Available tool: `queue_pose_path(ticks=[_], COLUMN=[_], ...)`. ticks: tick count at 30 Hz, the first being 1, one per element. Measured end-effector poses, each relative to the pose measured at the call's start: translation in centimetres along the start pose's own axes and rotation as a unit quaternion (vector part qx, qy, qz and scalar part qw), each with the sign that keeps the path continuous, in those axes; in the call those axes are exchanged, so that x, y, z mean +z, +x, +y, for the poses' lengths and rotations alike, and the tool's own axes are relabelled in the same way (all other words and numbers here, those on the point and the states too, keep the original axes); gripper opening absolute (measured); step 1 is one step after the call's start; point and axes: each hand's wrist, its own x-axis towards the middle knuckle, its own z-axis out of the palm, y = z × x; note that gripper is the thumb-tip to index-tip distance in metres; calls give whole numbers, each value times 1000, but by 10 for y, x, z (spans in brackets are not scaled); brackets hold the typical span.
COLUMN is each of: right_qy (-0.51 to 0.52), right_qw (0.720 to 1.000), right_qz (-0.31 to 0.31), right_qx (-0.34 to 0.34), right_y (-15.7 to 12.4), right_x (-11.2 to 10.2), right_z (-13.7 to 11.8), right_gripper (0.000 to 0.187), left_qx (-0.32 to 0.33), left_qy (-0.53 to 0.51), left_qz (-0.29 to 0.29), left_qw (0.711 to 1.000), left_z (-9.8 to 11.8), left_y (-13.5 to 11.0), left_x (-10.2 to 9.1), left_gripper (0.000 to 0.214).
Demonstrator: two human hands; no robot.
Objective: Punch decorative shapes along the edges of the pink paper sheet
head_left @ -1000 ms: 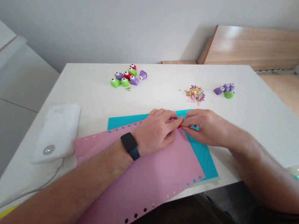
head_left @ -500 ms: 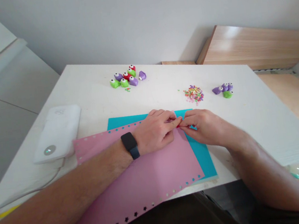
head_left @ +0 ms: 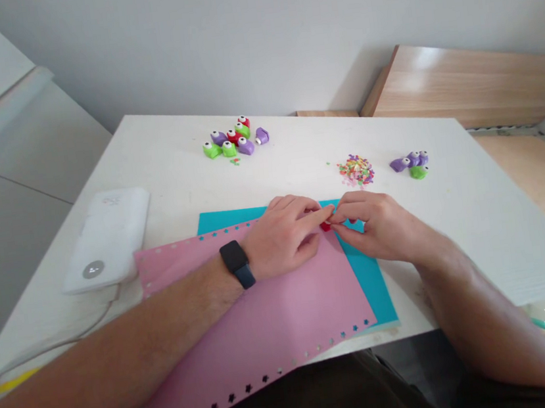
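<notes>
The left hand (head_left: 284, 237) and right hand (head_left: 373, 226) pinch narrowly on a small red piece (head_left: 325, 226) at the corner of a pink star-punched card (head_left: 264, 337), which overlaps a teal card (head_left: 376, 297). Open white worktop (head_left: 459, 227) spreads rightward, beyond them paper confetti (head_left: 355, 170) and craft punches (head_left: 235, 143).

Beyond the left hand (head_left: 281, 237) and right hand (head_left: 374, 226), a wide gap runs across the table (head_left: 505, 235) between the left punches (head_left: 235, 143) and the paper bits (head_left: 355, 170). The right punches (head_left: 411, 164) sit just beside those bits, blocking that way. Left of the pink sheet (head_left: 247, 319), the white pad (head_left: 108, 241) stands close.
</notes>
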Motion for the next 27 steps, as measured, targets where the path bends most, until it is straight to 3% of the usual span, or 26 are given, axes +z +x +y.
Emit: queue_pose_path(ticks=[5,10,14,27], right_qy=[2,-28,-39,-31], right_qw=[1000,999,998,997], right_qz=[18,-9,-40,-48], right_qx=[-2,16,28,53], right_y=[0,0,-1,-3], right_x=[-2,-2,-2,-7], right_z=[-1,3,4,1], right_gripper=[16,23,19,16], left_qx=[-18,-27,-28,-30], left_qy=[-7,-6,-6,-4], left_qz=[30,27,24,32], left_qw=[999,999,999,999], left_z=[-3,-3,-2,-3], left_y=[-1,0,0,-1], left_x=[2,2,1,2], left_gripper=[60,57,54,53])
